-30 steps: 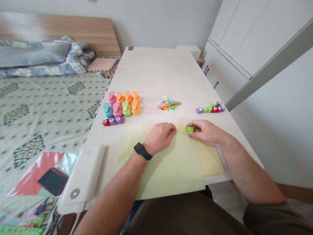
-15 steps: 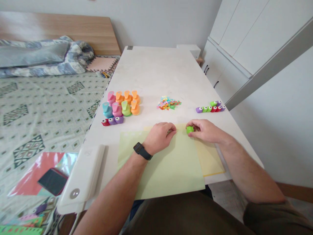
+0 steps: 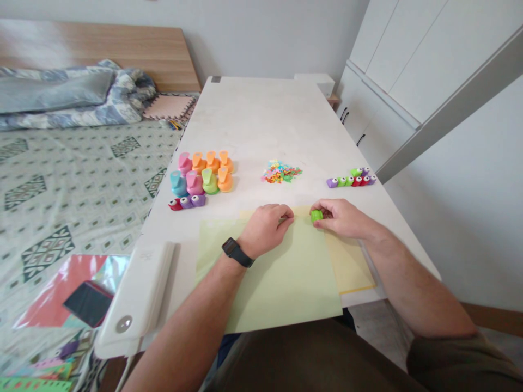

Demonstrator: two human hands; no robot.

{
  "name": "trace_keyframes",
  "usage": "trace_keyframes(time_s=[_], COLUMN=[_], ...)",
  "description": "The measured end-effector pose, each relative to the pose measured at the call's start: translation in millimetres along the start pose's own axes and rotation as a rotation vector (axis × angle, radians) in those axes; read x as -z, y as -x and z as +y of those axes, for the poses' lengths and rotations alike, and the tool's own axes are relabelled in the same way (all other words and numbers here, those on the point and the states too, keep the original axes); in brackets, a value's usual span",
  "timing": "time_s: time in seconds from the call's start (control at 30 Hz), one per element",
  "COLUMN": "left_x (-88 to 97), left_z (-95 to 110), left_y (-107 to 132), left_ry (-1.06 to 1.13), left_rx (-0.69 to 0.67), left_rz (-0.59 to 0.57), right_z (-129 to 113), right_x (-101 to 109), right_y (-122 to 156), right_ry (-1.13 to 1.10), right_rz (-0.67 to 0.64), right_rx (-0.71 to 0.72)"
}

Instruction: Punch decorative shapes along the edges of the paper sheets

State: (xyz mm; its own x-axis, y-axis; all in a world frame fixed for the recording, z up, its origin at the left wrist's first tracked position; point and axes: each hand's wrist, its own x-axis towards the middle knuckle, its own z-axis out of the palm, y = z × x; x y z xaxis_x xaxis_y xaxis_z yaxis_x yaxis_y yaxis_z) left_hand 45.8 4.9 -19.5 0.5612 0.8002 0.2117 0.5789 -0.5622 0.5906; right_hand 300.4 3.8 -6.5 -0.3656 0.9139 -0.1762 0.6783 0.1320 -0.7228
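A large sheet of light green paper point(image 3: 286, 283) lies at the table's near edge, partly over a yellow sheet point(image 3: 353, 267). At its far edge my left hand point(image 3: 267, 226), wearing a black watch, is closed with thumb and fingers pinched on the paper; the fingertips partly hide the grip. My right hand point(image 3: 341, 218) holds a small green craft punch point(image 3: 316, 216) between thumb and fingers, at the far right corner of the green sheet. Whether the paper sits inside the punch's slot I cannot tell.
Beyond the hands lies a pile of colourful paper cutouts point(image 3: 281, 172). Larger craft punches point(image 3: 210, 181) stand in rows at left, with small ones point(image 3: 187, 202) before them. More small punches point(image 3: 351, 181) line the right side. A white device point(image 3: 137, 294) occupies the near left corner.
Both hands keep their place and grip. The whole view has shifted very slightly; nothing on the table has visibly moved.
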Motion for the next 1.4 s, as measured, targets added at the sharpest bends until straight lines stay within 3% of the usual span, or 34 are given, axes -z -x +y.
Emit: trace_keyframes(time_s=[0.4,0.73,1.4], left_x=[-11.4,-25.9,-20.8], left_z=[20.1,23.5,27.4], left_y=[-11.6,-37.1,-39.0], left_ry=[-0.09,0.012,-0.004], left_rx=[0.003,0.012,0.054], left_rz=[-0.023,-0.152,-0.152], right_z=[-4.6,-7.8,-9.1], right_x=[-2.7,-3.3,-8.0], right_y=[0.7,1.1,3.0], right_ry=[0.005,0.038,-0.006], right_rz=[0.031,0.044,0.09], right_rx=[0.023,0.047,0.059])
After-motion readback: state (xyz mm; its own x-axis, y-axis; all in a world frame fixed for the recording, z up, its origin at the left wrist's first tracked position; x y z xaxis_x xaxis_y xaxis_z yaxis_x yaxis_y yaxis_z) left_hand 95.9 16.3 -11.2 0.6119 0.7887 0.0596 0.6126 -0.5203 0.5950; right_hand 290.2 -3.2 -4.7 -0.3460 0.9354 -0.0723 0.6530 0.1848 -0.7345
